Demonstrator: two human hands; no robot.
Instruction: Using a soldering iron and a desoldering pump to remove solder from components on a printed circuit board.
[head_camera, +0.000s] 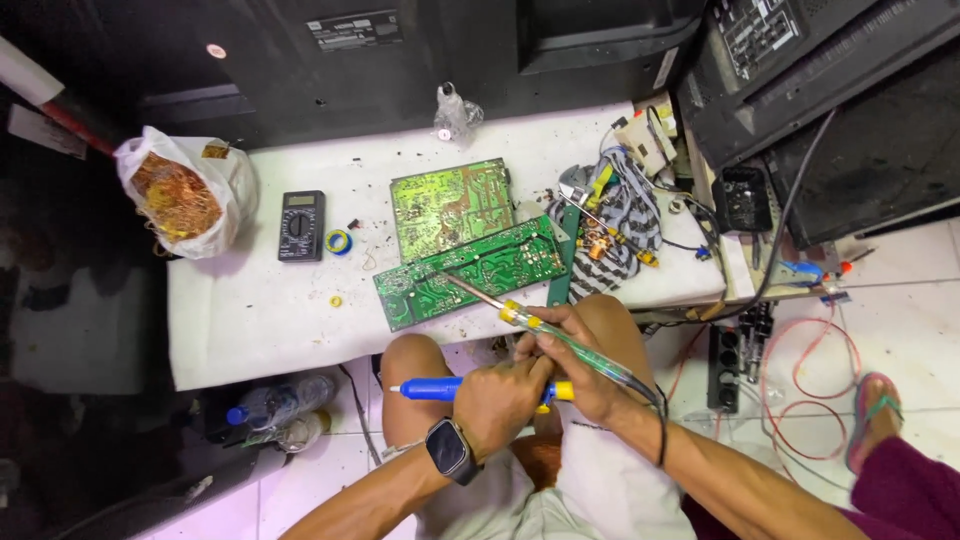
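Left hand (497, 398): closed around the blue pump tool (440, 389), held flat over the knees, smart watch (450, 450) on the wrist.
Right hand (578, 365): closed around the clear-handled hot iron (540, 325), like holding a pencil.
Iron tip: down on the front green board (470, 272), near its middle – touching or just above, hard to tell.
Boards: two green ones on the white table (250, 320), the second board (447, 200) lying behind the first, edges overlapping.
Nearby: black meter (301, 226) and a small roll of tape (339, 242) to the left, a bag of copper wire (185, 192) at the far left corner, a striped cloth (625, 215) with small parts on the right.
Doing it well: keep the tip steady on one spot (not sliding about), bring the pump nose close – no rushing, fingers away from the hot end.
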